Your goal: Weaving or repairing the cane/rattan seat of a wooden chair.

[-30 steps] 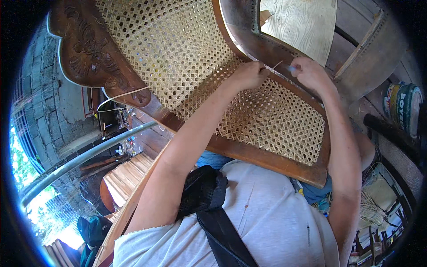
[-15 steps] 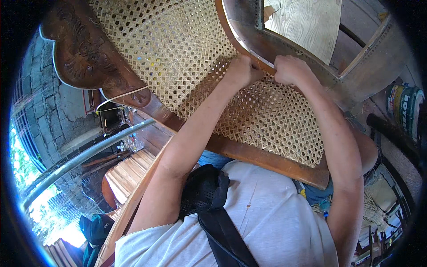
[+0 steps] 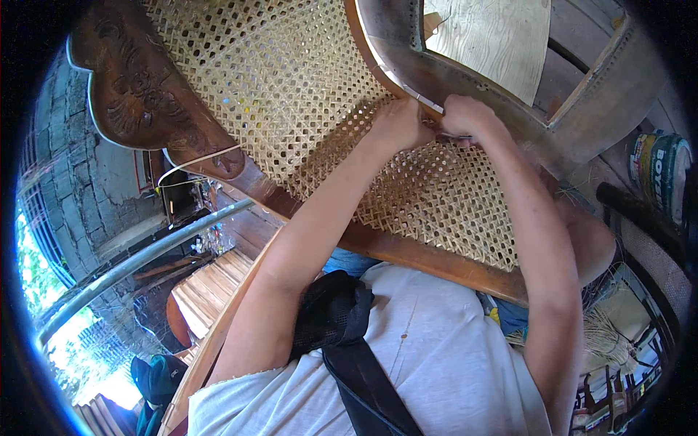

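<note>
A woven cane panel (image 3: 291,94) fills a brown wooden chair frame (image 3: 429,254) that lies across my lap. At the panel's far right edge my two hands work close together, against the curved inner rail. My left hand (image 3: 404,125) is closed, its fingertips turned away and hidden. Just right of it, my right hand (image 3: 467,118) is closed too, fingers bent toward the left one. A small dark, thin thing shows between them, too little of it to name. One loose cane strand (image 3: 200,156) sticks out from the frame's left side.
A carved crest (image 3: 138,87) forms the frame's left end. Beyond the hands stands another wooden chair frame (image 3: 494,94) with a pale board (image 3: 494,40) behind it. At right are a bucket (image 3: 662,171) and a bundle of cane strands (image 3: 607,338); a metal pipe (image 3: 145,251) runs at left.
My right hand has turned a little and its fingers show more, with the dark thing now visible beneath them. The left hand has shifted slightly right and down. The view has moved slightly.
</note>
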{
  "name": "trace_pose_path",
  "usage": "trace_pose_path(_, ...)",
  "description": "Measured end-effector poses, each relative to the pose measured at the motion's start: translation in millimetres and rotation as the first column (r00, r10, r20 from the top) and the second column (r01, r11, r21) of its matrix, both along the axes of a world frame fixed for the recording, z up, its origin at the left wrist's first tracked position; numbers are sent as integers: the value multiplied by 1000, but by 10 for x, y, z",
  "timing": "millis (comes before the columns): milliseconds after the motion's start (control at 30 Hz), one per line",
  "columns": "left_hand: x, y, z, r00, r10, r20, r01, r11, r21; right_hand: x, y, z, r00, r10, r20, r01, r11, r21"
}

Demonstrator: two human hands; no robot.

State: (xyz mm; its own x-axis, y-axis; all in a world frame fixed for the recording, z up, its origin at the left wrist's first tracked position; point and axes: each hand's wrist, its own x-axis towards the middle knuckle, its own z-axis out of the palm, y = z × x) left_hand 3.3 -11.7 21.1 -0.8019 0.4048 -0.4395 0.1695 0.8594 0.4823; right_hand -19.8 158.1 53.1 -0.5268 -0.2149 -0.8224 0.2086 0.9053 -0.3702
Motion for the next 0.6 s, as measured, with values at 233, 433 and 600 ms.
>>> trace_pose_path(233,158,98,71,984,125,-126,-149,967,-207,-6,459,92,968,141,-208,-63,938,341)
trace_pose_path(433,59,32,242,994,111,15,-110,993,-31,172,691,-55,939,-150,-311,179,982,65)
trace_pose_path(600,120,41,180,983,71,-172,-95,987,-133,377,259,-260,933,-178,-314,119,973,-196)
